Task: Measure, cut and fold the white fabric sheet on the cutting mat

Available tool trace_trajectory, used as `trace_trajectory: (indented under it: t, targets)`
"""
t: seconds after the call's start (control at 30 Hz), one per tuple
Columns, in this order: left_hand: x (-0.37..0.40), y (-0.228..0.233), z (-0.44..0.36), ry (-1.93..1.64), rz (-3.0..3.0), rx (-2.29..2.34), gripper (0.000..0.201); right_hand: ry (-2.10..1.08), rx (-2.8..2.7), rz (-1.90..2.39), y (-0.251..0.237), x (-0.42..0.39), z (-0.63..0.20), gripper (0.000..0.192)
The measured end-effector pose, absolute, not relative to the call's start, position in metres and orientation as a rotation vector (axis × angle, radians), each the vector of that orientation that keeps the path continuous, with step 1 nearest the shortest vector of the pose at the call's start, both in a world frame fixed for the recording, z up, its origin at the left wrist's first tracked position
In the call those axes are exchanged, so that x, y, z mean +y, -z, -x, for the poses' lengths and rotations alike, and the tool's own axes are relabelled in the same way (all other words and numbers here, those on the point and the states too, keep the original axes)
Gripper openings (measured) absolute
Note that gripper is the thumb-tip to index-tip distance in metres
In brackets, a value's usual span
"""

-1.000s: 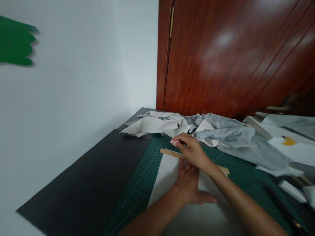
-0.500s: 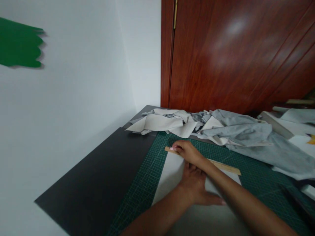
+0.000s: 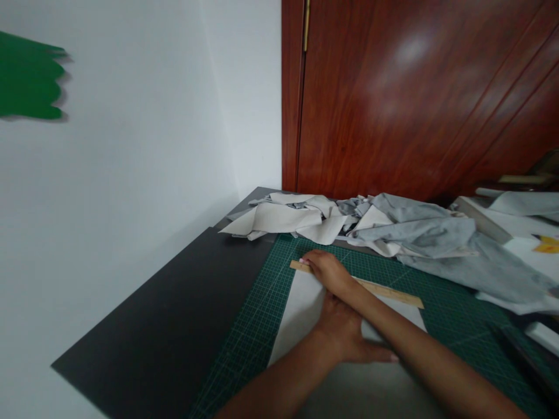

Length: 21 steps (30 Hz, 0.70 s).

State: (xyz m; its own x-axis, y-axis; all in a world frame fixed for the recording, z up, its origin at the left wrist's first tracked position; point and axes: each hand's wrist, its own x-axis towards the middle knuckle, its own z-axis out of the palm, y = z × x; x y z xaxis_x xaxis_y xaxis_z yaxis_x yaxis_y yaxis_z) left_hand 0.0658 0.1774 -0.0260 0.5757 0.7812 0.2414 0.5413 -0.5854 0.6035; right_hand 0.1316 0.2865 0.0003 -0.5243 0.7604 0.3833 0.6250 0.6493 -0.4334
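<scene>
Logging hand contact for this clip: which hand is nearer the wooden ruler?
Right. The right hand rests on the wooden ruler near its far-left end, arm crossed over. The left hand lies flat on the grey sheet below it, short of the ruler.

We see bare dark table (image 3: 166,326) along the left edge, so a hand can slide there. At the far edge a big pile of cloth scraps (image 3: 393,233) blocks the way. The wall (image 3: 131,174) stands close on the left, the wooden door (image 3: 414,99) behind the far edge.
</scene>
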Motion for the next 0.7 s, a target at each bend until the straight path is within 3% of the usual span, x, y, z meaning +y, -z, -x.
trace_trajectory:
  t: [0.2, 0.4, 0.7]
  targets:
    - [0.176, 0.026, -0.064, -0.706, -2.357, 1.055, 0.124, -0.358, -2.369, 0.937, 0.000, 0.287, -0.133, 0.030]
    - [0.177, 0.021, -0.065, -0.691, -2.371, 1.065, 0.120, -0.113, -2.485, 1.056, -0.008, 0.284, -0.133, 0.031]
    - [0.177, 0.021, -0.065, -0.658, -2.365, 1.064, 0.123, -0.136, -2.495, 1.050, -0.007, 0.285, -0.133, 0.033]
